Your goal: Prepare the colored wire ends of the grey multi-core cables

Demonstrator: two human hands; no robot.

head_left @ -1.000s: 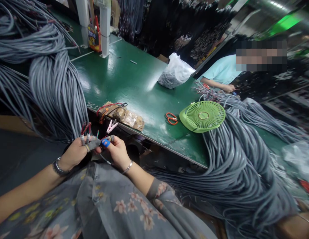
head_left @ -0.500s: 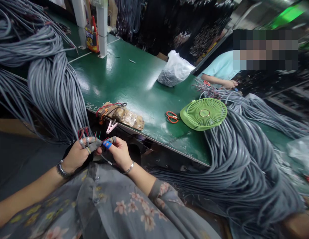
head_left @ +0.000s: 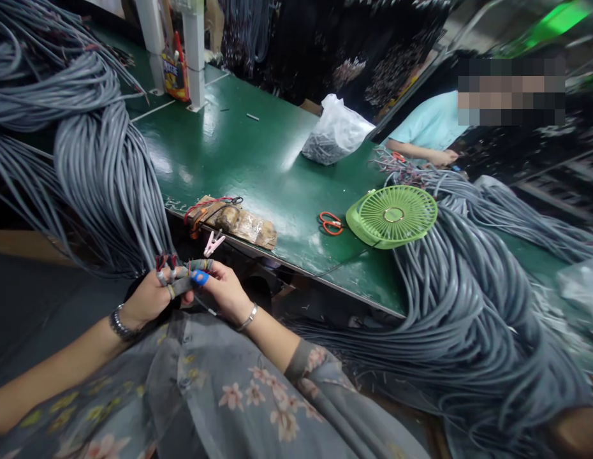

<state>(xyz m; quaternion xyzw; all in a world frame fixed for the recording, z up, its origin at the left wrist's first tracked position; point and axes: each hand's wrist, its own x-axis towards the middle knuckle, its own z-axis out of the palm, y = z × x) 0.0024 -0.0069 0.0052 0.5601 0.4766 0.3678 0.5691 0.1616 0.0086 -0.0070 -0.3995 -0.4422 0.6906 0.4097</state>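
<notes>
left hand closed tight around thin grey cable ends with red tips, low in front of the green table | right hand, blue thumb cap, seems to pinch one end | big grey cable bundle hangs above

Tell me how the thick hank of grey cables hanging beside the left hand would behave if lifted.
Probably floppy: the hank of grey cables droops in curves off the green table. Likely heavy, since so many strands hang together. Single strands may slip loose: no tie shows near the left hand.
</notes>
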